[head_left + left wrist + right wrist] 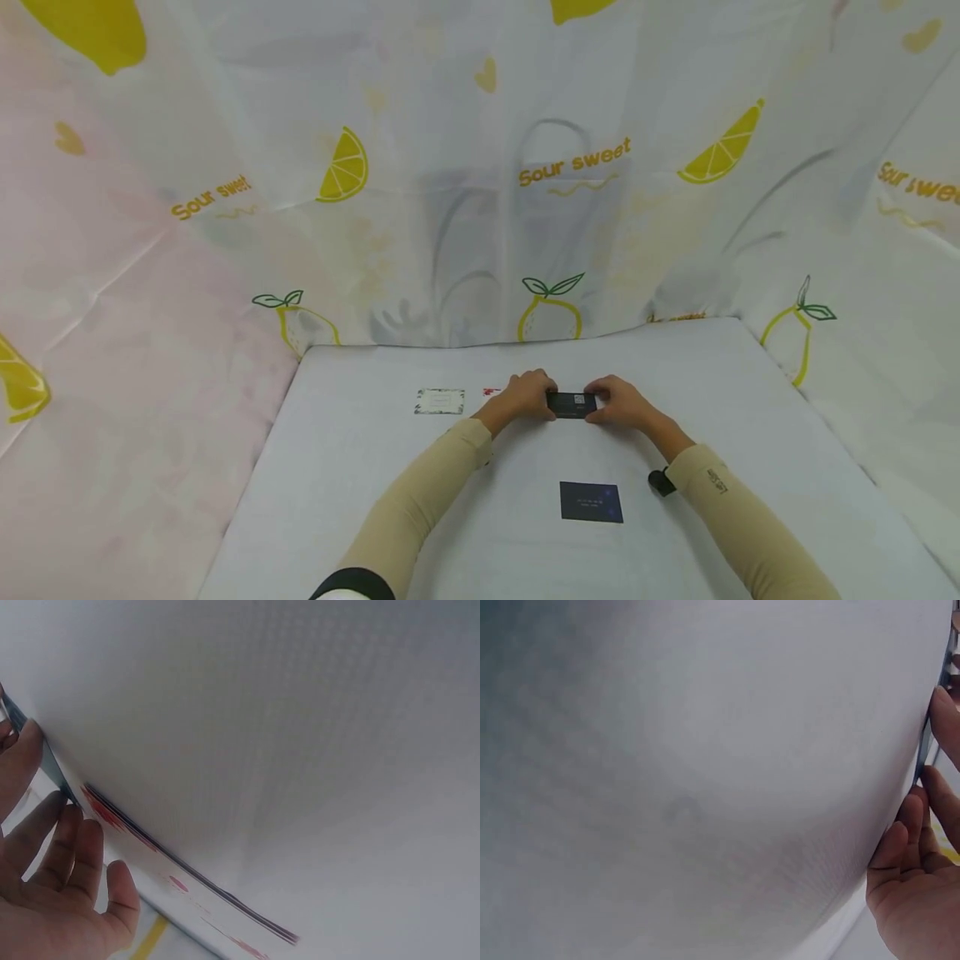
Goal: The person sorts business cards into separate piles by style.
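A black card [572,406] with a small white QR code lies toward the back of the table, between both hands. My left hand [530,394] holds its left end, thumb at the near edge and fingers at the far edge. The right hand [619,402] grips the right end in the same way. In the left wrist view, a thin stack of red-and-white cards [187,862] lies close beside the left hand. In the head view, most of that stack hides behind the left hand. The right wrist view catches the right fingers [907,825] low against the tabletop.
A dark blue card [591,502] lies nearer the front of the white table [337,500]. Farther left is a white card with a leafy border [440,402]. Something small is mostly covered by the left sleeve. A lemon-print cloth [465,208] rises behind the table.
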